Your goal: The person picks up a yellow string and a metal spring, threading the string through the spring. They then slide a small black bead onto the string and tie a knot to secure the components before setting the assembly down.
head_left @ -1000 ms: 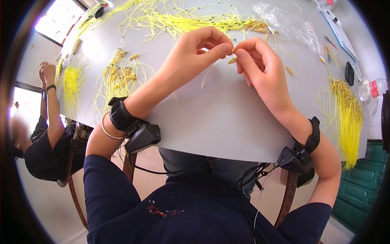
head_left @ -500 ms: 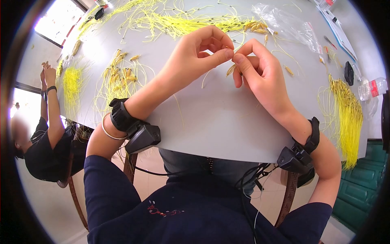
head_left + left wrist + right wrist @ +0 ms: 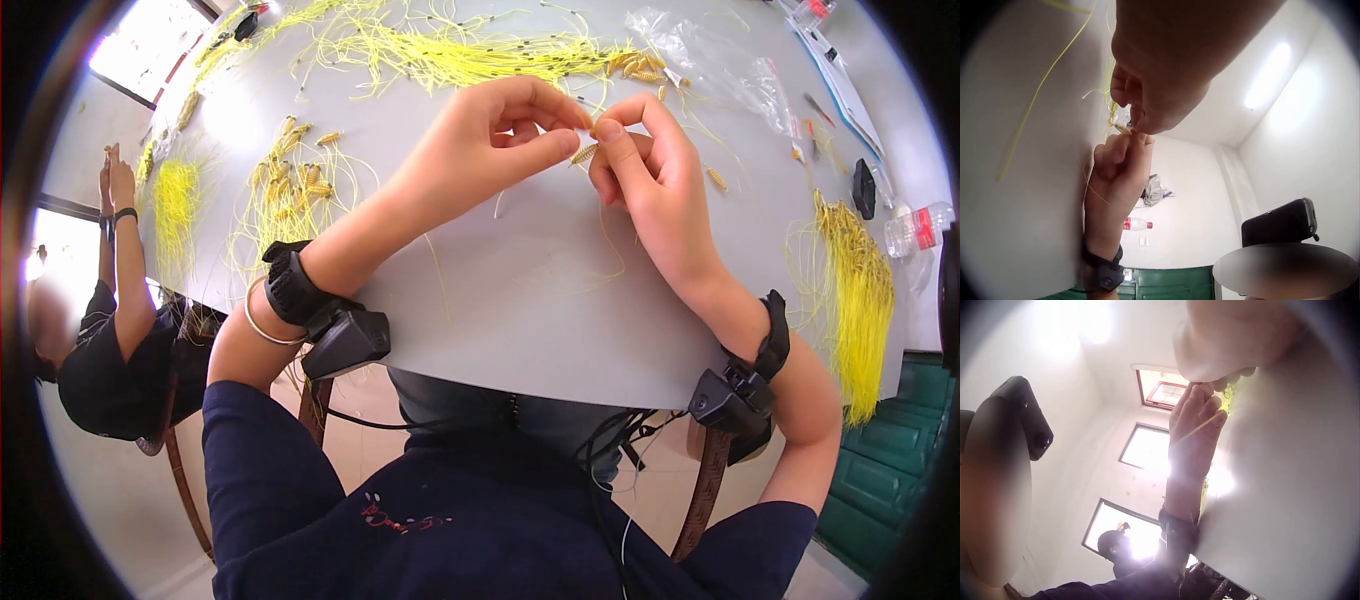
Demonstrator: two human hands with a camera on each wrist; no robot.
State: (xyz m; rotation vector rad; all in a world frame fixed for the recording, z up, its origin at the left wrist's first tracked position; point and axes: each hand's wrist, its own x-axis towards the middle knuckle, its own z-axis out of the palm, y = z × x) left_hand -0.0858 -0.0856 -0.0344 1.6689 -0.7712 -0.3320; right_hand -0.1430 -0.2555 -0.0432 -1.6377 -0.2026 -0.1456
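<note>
In the head view my left hand and right hand meet tip to tip over the grey table. The right thumb and forefinger pinch a small gold ribbed piece, like a coiled spring, which juts out toward the left hand. My left thumb and forefinger close in beside it on a thin yellow line, partly hidden by the fingertips. The gold piece also shows at the right fingertips in the left wrist view. A thin loose strand hangs below the right hand.
Gold pieces with yellow lines lie left; a long yellow bundle lies behind. Another bundle hangs over the right edge. A plastic bag, black object and bottle stand right. Another person sits left.
The gold piece has swung and now points left from the right fingers. The left thumb and forefinger have parted slightly. A loose strand now hangs below the right hand.
</note>
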